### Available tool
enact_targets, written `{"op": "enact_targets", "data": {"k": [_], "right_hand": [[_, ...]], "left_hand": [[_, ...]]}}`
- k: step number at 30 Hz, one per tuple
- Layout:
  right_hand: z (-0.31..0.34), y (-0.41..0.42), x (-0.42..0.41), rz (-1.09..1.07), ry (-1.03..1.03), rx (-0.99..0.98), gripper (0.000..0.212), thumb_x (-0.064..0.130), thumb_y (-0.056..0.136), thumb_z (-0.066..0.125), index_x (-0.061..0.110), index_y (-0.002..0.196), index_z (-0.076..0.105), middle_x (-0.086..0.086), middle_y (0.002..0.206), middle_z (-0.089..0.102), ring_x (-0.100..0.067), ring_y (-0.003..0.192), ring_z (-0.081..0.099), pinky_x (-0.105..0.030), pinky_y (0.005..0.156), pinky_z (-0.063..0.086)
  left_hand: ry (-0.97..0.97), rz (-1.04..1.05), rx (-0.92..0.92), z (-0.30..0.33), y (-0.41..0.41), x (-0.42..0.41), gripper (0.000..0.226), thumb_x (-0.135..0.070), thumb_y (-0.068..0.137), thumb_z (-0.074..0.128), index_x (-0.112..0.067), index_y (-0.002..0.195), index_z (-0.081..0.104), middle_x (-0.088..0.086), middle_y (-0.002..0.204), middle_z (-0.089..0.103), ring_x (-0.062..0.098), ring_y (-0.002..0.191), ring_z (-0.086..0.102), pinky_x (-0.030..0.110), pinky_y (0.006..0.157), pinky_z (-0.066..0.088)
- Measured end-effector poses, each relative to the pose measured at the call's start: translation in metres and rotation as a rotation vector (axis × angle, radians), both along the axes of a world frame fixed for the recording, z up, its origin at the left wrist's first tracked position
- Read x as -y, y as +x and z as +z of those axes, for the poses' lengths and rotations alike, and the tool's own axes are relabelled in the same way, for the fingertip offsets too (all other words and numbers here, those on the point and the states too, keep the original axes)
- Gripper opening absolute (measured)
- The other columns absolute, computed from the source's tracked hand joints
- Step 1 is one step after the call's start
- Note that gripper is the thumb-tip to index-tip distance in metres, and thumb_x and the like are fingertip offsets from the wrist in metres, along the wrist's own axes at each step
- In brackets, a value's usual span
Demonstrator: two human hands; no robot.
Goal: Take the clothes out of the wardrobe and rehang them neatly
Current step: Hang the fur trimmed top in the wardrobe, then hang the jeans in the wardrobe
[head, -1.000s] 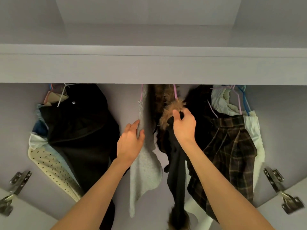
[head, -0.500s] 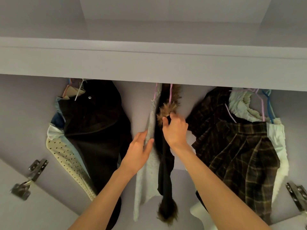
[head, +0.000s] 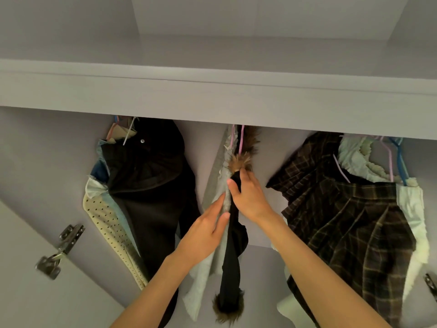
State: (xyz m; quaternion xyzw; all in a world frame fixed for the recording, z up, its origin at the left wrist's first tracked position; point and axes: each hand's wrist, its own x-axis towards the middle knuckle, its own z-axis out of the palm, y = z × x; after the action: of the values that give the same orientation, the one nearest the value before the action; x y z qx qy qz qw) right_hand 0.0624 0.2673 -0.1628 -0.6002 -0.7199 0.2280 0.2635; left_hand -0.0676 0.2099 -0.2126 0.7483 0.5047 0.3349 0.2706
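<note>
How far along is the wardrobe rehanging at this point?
Done: nothing clearly; no garment is out of the wardrobe. In hand: the right hand grips the black fur-trimmed garment, and the left hand holds the grey garment beside it. Left: the dark bunch on the left and the plaid clothes on the right hang crowded and untouched.

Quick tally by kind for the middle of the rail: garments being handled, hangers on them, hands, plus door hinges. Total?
garments in the hands: 2, grey garment and black fur-trimmed garment
pink hangers above them: 2
hands: 2, left hand and right hand
door hinges: 2, the right one partly cut off
Total: 8
</note>
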Motion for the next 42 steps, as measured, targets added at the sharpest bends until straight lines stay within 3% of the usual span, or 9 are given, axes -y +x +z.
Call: {"op": "enact_targets", "data": {"k": [5, 8, 12, 19, 26, 30, 34, 37, 42], "right_hand": [[0.017, 0.018, 0.009, -0.008, 0.145, 0.086, 0.054, 0.030, 0.097, 0.043, 0.002, 0.142, 0.030, -0.014, 0.142, 0.037, -0.027, 0.133, 0.031, -0.033, 0.108, 0.025], [0.023, 0.016, 0.020, 0.081, 0.359, 0.211, 0.054, 0.028, 0.096, 0.046, 0.000, 0.140, 0.034, -0.017, 0.142, 0.039, -0.031, 0.133, 0.032, -0.040, 0.112, 0.024], [0.018, -0.002, 0.045, 0.293, 0.435, 0.251, 0.056, 0.032, 0.097, 0.044, -0.001, 0.140, 0.033, -0.019, 0.141, 0.041, -0.033, 0.133, 0.036, -0.044, 0.112, 0.023], [0.015, -0.067, 0.101, 0.705, 0.324, 0.353, 0.063, 0.042, 0.099, 0.029, 0.017, 0.149, 0.002, -0.005, 0.157, 0.007, -0.019, 0.145, 0.003, -0.038, 0.117, 0.005], [0.005, -0.152, 0.215, 1.128, 0.335, 0.298, 0.064, 0.045, 0.099, 0.028, 0.019, 0.149, -0.001, -0.003, 0.158, 0.001, -0.017, 0.145, -0.002, -0.034, 0.116, 0.000], [-0.017, -0.188, 0.315, 1.392, 0.329, 0.246, 0.062, 0.042, 0.099, 0.030, 0.019, 0.150, 0.002, -0.002, 0.158, 0.003, -0.016, 0.145, -0.001, -0.032, 0.117, -0.001], [-0.044, -0.205, 0.434, 1.646, 0.338, 0.163, 0.062, 0.040, 0.098, 0.039, 0.019, 0.149, 0.012, -0.002, 0.156, 0.013, -0.017, 0.145, 0.005, -0.027, 0.113, -0.005], [-0.063, -0.206, 0.524, 1.808, 0.314, 0.144, 0.061, 0.040, 0.098, 0.039, 0.018, 0.149, 0.013, -0.003, 0.156, 0.014, -0.017, 0.145, 0.006, -0.026, 0.110, -0.007], [-0.091, -0.195, 0.651, 2.049, 0.305, 0.160, 0.060, 0.041, 0.098, 0.037, 0.020, 0.149, 0.013, -0.001, 0.156, 0.015, -0.015, 0.144, 0.007, -0.026, 0.113, -0.004]], "left_hand": [[0.196, 0.106, -0.292, 0.026, -0.021, -0.001, 0.055, -0.044, 0.096, 0.031, -0.018, 0.144, 0.029, 0.001, 0.149, 0.032, -0.001, 0.134, 0.015, 0.002, 0.104, 0.003], [0.316, 0.291, -0.447, 0.034, -0.030, 0.017, 0.055, -0.042, 0.095, 0.032, -0.015, 0.143, 0.032, 0.005, 0.150, 0.031, 0.019, 0.141, 0.020, 0.029, 0.112, 0.015], [0.177, 0.547, -0.454, 0.023, -0.034, 0.066, 0.054, -0.030, 0.097, 0.042, -0.020, 0.146, 0.022, 0.001, 0.155, 0.014, 0.018, 0.144, 0.006, 0.040, 0.117, 0.011], [-0.042, 0.905, -0.559, 0.025, -0.075, 0.175, 0.056, -0.040, 0.099, 0.027, -0.027, 0.148, 0.005, -0.003, 0.157, -0.004, 0.016, 0.143, -0.010, 0.038, 0.117, -0.002], [-0.094, 1.267, -0.537, 0.019, -0.105, 0.337, 0.075, -0.056, 0.083, 0.005, -0.021, 0.147, 0.021, 0.004, 0.155, 0.015, 0.025, 0.144, 0.003, 0.039, 0.113, 0.003], [-0.175, 1.517, -0.463, -0.001, -0.097, 0.451, 0.071, -0.052, 0.085, 0.013, -0.019, 0.145, 0.029, 0.004, 0.153, 0.021, 0.023, 0.144, 0.007, 0.038, 0.113, 0.006], [-0.280, 1.760, -0.424, -0.030, -0.068, 0.574, 0.057, -0.041, 0.087, 0.032, -0.013, 0.135, 0.044, 0.013, 0.142, 0.043, 0.033, 0.135, 0.033, 0.054, 0.104, 0.034], [-0.378, 1.921, -0.381, -0.049, -0.036, 0.660, 0.053, -0.036, 0.085, 0.036, -0.009, 0.129, 0.051, 0.016, 0.134, 0.051, 0.038, 0.126, 0.045, 0.049, 0.100, 0.039], [-0.572, 2.155, -0.230, -0.083, 0.034, 0.772, 0.068, -0.048, 0.085, 0.018, -0.015, 0.141, 0.037, 0.008, 0.148, 0.033, 0.028, 0.140, 0.022, 0.044, 0.112, 0.022]]}}
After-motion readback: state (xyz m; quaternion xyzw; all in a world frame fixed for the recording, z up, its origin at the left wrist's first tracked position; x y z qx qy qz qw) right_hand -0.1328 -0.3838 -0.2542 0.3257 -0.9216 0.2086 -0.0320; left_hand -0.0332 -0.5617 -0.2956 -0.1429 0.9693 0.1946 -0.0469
